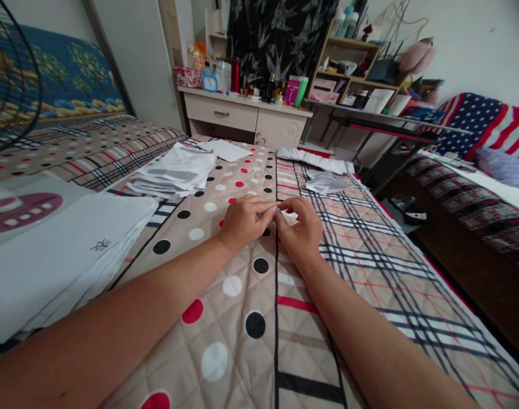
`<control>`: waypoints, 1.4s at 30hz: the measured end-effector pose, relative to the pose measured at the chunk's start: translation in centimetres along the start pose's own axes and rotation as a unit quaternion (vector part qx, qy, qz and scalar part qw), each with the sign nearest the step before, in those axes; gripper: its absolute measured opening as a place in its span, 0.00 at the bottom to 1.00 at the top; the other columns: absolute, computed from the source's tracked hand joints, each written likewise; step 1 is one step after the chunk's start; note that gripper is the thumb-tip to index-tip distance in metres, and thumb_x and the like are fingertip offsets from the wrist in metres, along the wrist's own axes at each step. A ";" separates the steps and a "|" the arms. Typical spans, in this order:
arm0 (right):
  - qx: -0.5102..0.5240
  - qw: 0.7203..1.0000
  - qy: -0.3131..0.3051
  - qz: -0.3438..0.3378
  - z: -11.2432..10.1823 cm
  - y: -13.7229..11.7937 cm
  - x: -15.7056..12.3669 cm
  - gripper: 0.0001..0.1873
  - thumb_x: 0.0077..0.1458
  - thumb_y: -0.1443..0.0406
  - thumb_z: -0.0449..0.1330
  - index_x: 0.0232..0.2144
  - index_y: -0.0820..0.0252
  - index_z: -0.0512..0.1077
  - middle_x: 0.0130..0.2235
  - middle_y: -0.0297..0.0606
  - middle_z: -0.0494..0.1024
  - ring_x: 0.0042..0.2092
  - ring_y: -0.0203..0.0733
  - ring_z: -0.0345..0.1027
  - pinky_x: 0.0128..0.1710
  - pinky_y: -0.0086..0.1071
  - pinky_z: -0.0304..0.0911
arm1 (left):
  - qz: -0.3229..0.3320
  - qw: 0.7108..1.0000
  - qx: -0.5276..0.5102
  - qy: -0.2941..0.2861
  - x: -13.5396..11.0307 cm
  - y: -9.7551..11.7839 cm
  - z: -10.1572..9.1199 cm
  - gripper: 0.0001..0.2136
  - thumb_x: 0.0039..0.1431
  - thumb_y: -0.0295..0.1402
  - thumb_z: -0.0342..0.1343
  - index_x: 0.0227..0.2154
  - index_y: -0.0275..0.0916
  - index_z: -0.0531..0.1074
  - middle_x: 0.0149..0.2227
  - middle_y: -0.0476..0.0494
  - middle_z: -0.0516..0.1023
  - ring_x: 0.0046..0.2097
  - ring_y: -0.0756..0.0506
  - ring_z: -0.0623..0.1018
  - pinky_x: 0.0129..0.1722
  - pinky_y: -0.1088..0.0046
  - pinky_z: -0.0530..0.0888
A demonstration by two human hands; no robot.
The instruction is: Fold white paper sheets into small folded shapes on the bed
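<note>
Over the middle of the quilted bedspread (242, 307), my left hand (247, 220) and my right hand (300, 226) meet fingertip to fingertip. Both are closed in a pinch. Something small and pale shows at the fingertips, mostly hidden, and I cannot make out its kind. Just beyond my right hand lie a few small clear plastic-like packets (325, 182). A long white folded strip (314, 160) stretches across the bed behind them. To the far left of my left hand is a stack of papers (174, 170), with a white sheet (225, 150) beside it.
A large pile of white paper (71, 250) covers the near left of the bed. A black wire fan guard (33, 85) juts in at the upper left. Beyond the bed stand a white dresser (225, 113) and a shelved desk (348, 74). The bed's right edge drops to the floor.
</note>
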State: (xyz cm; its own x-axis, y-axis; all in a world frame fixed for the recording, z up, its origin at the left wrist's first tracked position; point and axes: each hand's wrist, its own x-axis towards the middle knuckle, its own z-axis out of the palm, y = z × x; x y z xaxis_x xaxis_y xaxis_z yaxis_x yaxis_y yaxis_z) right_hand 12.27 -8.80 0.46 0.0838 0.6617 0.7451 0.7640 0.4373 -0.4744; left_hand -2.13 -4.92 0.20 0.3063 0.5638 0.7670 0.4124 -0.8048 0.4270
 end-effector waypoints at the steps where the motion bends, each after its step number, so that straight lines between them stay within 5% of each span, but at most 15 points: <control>1: -0.005 1.000 0.001 -0.005 0.0 -0.1 0.0 0.02 0.52 0.67 0.61 0.28 0.56 0.69 0.33 0.34 0.74 0.37 0.41 0.66 0.39 0.35 0.62 | 0.000 1.000 0.003 0.000 0.0 0.1 0.0 0.10 0.60 0.29 0.54 0.37 0.40 0.81 0.34 0.44 0.82 0.36 0.46 0.79 0.41 0.69 0.74; 15: -0.029 0.999 -0.029 0.009 -0.1 -0.6 0.1 0.01 0.51 0.66 0.58 0.28 0.55 0.69 0.31 0.35 0.75 0.37 0.43 0.68 0.38 0.35 0.61 | -0.021 0.997 0.069 0.010 0.5 0.4 -0.4 0.08 0.52 0.27 0.55 0.30 0.40 0.80 0.32 0.46 0.83 0.33 0.46 0.80 0.37 0.70 0.74; 22: 0.004 0.994 -0.006 0.106 0.1 1.6 0.8 0.04 0.47 0.68 0.56 0.27 0.57 0.71 0.27 0.33 0.75 0.29 0.39 0.67 0.33 0.33 0.60 | -0.091 0.990 0.106 0.021 0.6 -1.8 -1.2 0.09 0.50 0.25 0.55 0.30 0.40 0.80 0.32 0.46 0.83 0.34 0.45 0.80 0.38 0.70 0.74; 27: 0.051 0.980 -0.015 0.192 0.2 3.6 1.1 0.10 0.46 0.67 0.56 0.31 0.59 0.75 0.28 0.34 0.76 0.27 0.39 0.66 0.29 0.33 0.61 | -0.092 0.986 0.134 -0.031 0.5 -2.9 -1.6 0.13 0.50 0.22 0.53 0.34 0.41 0.79 0.37 0.46 0.83 0.38 0.44 0.80 0.41 0.68 0.74; 30: 0.093 0.977 -0.041 0.186 0.3 4.0 1.0 0.19 0.47 0.68 0.53 0.40 0.58 0.77 0.37 0.37 0.79 0.27 0.38 0.67 0.30 0.33 0.63 | -0.047 0.987 0.134 -0.075 0.3 -2.6 -1.6 0.18 0.49 0.19 0.51 0.39 0.42 0.79 0.42 0.47 0.81 0.43 0.44 0.79 0.42 0.69 0.74; 33: 0.113 0.978 -0.053 0.165 0.3 4.1 0.9 0.19 0.47 0.69 0.51 0.37 0.59 0.79 0.40 0.40 0.79 0.30 0.39 0.69 0.34 0.34 0.65 | -0.005 0.984 0.136 -0.117 0.1 -1.8 -1.6 0.19 0.49 0.19 0.50 0.41 0.43 0.78 0.47 0.48 0.79 0.44 0.44 0.79 0.42 0.69 0.74; 38: 0.142 0.960 -0.087 0.227 0.3 4.1 0.9 0.15 0.46 0.67 0.53 0.31 0.60 0.79 0.28 0.37 0.78 0.28 0.41 0.70 0.30 0.34 0.65 | -0.009 0.976 0.169 -0.135 -0.1 -1.6 -1.9 0.06 0.50 0.32 0.61 0.33 0.43 0.78 0.42 0.47 0.79 0.40 0.43 0.79 0.36 0.68 0.73; 42: 0.142 0.951 -0.137 0.238 -0.1 4.1 1.1 0.16 0.40 0.69 0.55 0.32 0.59 0.78 0.25 0.33 0.76 0.27 0.40 0.68 0.30 0.33 0.64 | -0.027 0.970 0.185 -0.154 0.0 -2.4 -2.2 0.14 0.43 0.46 0.68 0.30 0.43 0.78 0.42 0.46 0.79 0.41 0.41 0.78 0.36 0.67 0.73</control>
State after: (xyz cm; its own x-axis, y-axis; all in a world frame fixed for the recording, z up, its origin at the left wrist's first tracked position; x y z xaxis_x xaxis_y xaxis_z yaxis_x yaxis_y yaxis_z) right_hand 15.54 -6.32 -0.57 0.1772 0.9431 0.2812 0.4738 0.1687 -0.8643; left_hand -4.96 -3.41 0.22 0.4945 0.6781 0.5438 0.6975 -0.6829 0.2172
